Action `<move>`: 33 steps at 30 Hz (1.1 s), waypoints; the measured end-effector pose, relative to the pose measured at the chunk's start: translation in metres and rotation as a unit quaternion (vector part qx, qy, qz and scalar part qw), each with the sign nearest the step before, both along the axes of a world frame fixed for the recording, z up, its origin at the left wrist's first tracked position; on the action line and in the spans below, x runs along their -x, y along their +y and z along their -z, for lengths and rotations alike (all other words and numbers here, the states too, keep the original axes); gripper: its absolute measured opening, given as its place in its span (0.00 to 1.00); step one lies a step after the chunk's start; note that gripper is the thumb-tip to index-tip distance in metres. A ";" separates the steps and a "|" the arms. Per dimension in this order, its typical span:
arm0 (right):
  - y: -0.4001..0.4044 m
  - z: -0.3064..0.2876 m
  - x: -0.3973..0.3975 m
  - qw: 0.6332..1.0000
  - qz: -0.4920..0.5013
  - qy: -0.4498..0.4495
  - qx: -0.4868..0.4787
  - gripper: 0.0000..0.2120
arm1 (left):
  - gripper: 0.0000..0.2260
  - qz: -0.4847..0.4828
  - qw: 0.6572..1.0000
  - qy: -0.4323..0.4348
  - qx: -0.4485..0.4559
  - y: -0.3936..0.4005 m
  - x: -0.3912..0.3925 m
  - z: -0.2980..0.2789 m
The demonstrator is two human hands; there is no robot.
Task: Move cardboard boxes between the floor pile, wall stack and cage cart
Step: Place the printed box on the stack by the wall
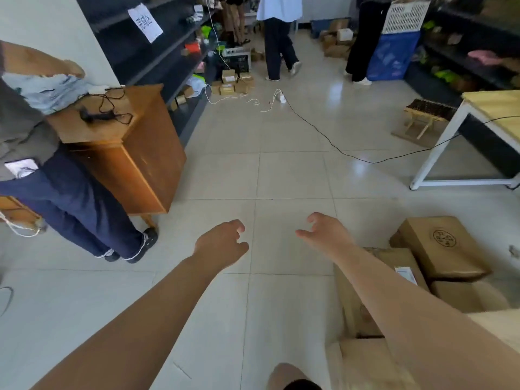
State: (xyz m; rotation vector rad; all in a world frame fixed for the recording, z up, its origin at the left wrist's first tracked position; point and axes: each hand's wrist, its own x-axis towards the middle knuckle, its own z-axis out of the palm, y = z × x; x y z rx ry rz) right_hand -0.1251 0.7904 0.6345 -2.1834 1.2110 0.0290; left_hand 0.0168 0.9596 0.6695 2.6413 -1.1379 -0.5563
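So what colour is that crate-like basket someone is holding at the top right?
White, with a lattice pattern: the basket, seen in the head view.

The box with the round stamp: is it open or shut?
Shut: the box shows flat, closed flaps with the stamp on top.

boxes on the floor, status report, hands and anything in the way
Left hand and right hand open, holding nothing. Boxes untouched at right. Black cable across floor ahead.

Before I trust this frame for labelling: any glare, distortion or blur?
Head view: window glare on the floor tiles; wide-angle bending at the edges, the white table leaning; cardboard boxes slightly soft; left hand and right hand reasonably sharp.
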 end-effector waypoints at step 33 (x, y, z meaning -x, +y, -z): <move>-0.541 0.063 -0.165 0.893 0.445 0.016 -0.072 0.24 | 0.16 0.468 0.875 -0.090 -0.084 -0.738 -0.246 0.047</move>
